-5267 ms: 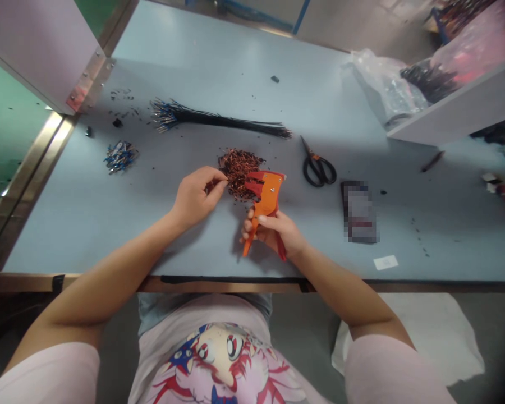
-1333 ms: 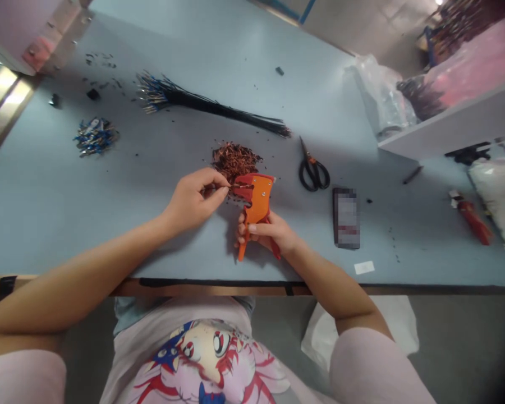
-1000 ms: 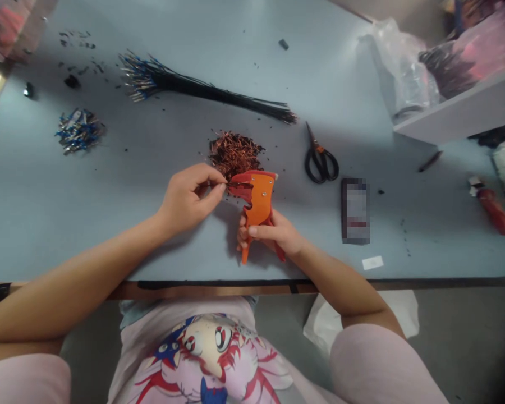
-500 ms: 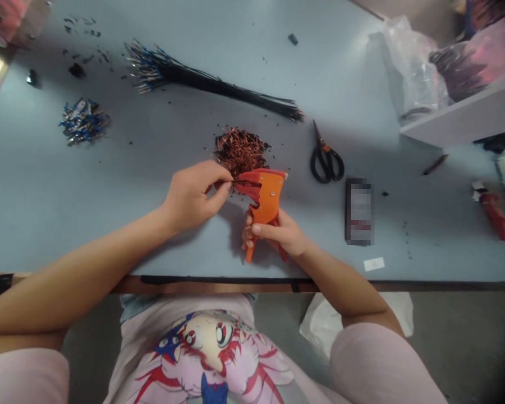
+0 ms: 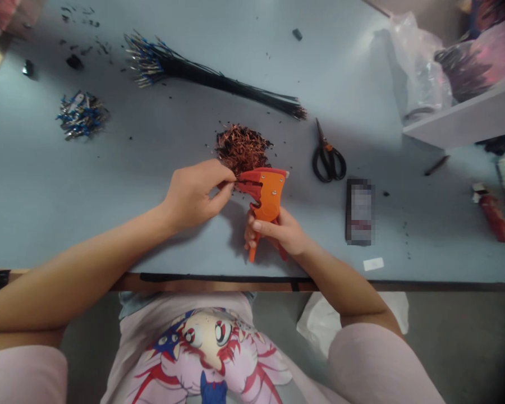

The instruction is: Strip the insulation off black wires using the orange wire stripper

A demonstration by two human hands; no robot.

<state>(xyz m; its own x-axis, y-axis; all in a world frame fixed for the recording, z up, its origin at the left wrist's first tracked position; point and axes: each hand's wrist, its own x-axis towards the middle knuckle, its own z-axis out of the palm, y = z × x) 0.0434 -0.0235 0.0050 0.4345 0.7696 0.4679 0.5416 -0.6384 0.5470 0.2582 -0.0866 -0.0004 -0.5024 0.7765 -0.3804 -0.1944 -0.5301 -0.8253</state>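
Observation:
My right hand (image 5: 273, 231) is wrapped around the handles of an orange and red wire stripper (image 5: 270, 196), its jaws pointing left. My left hand (image 5: 200, 193) is closed in a pinch at the mouth of the jaws. Between those fingertips is a thin dark wire (image 5: 238, 181), mostly hidden by the fingers, with its end in the jaws. Just behind the tool lies a heap of copper strands and black insulation scraps (image 5: 242, 146).
A long bundle of black wires (image 5: 219, 81) with blue-collared terminals lies across the back. A pile of blue terminals (image 5: 82, 116) sits at left. To the right are black-handled scissors (image 5: 329, 160), a phone (image 5: 359, 212), a white label (image 5: 373, 264) and red-handled pliers (image 5: 492, 216).
Both hands and the wire stripper keep almost the same pose. Less of the dark wire shows between my left fingertips and the jaws. The whole view has shifted slightly.

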